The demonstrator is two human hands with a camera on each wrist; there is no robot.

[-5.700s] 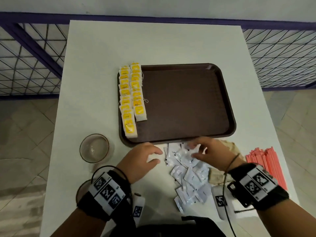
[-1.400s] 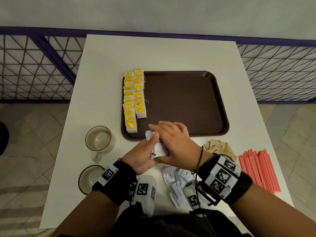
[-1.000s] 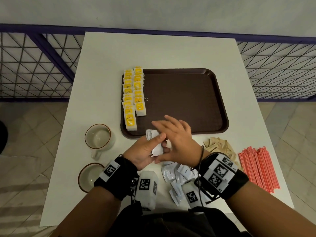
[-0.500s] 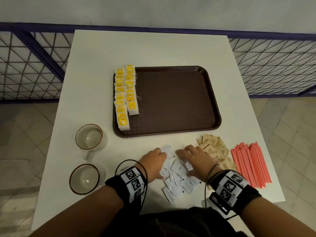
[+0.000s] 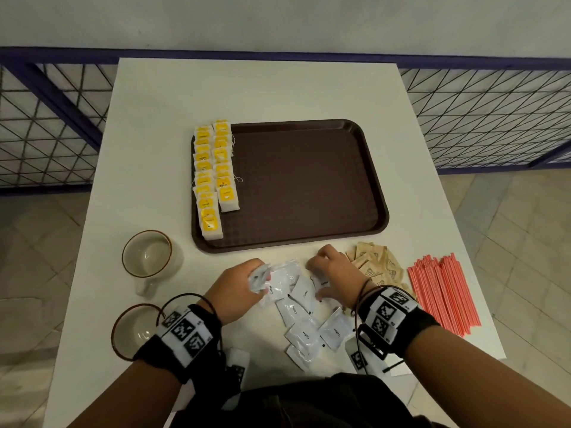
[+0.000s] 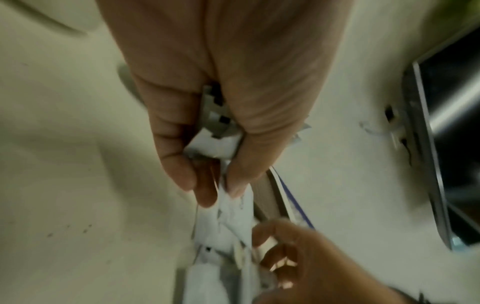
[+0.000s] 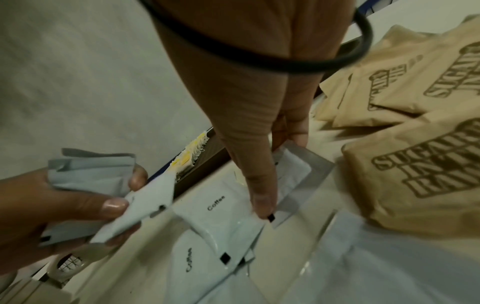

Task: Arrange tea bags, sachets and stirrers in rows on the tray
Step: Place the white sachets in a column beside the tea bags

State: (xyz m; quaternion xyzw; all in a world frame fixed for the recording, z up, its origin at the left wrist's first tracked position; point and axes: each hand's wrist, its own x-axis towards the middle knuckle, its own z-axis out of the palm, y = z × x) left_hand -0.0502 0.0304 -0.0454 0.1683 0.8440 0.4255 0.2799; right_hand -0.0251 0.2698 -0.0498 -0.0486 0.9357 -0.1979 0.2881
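Two rows of yellow tea bags (image 5: 213,174) lie along the left side of the brown tray (image 5: 309,186). In front of the tray, loose white coffee sachets (image 5: 304,335) are scattered on the table. My left hand (image 5: 238,288) grips a small bundle of these sachets (image 6: 210,148) between thumb and fingers. Just to its right, my right hand (image 5: 333,279) pinches one sachet (image 7: 293,174) that lies on the table, thumb on one edge and a finger on the other. Brown sugar sachets (image 5: 377,264) sit beside the right hand, and red stirrers (image 5: 441,291) further right.
Two empty cups (image 5: 148,257) (image 5: 133,329) stand at the table's front left. The table is white, with a purple railing and mesh behind it. The stirrers reach close to the right table edge.
One second ago both hands held the sachet bundle by the tray's front rim. They came back down to the loose pile; now the left keeps the bundle while the right pinches another sachet.
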